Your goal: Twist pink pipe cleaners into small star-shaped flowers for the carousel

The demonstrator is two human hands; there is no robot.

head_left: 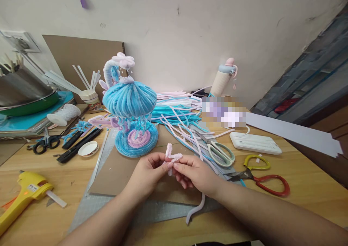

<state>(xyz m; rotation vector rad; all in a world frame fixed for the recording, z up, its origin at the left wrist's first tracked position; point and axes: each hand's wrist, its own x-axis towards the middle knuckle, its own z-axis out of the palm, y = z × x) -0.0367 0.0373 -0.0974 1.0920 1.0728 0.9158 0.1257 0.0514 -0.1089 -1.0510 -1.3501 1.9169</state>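
Between the fingertips of both hands is a short, bent pale pink pipe cleaner (170, 152), its top folded into a V shape. My left hand (153, 170) pinches it from the left, thumb and index finger closed. From the right, my right hand (193, 171) grips the same piece with thumb and index finger; part of it is hidden. Just beyond the hands stands a lamp-like craft piece with a blue pipe-cleaner shade (129, 99), a round blue and pink base (119, 144) and a pale flower on top. A long pale pipe cleaner (199, 206) trails below my right hand.
Brown cardboard (108, 180) lies on a grey cutting mat (144, 211). Green-handled scissors (221, 153) and red-and-yellow scissors (255, 173) lie to the right. A yellow glue gun (29, 190) rests at left. Loose blue pipe cleaners (174, 113) are heaped behind.
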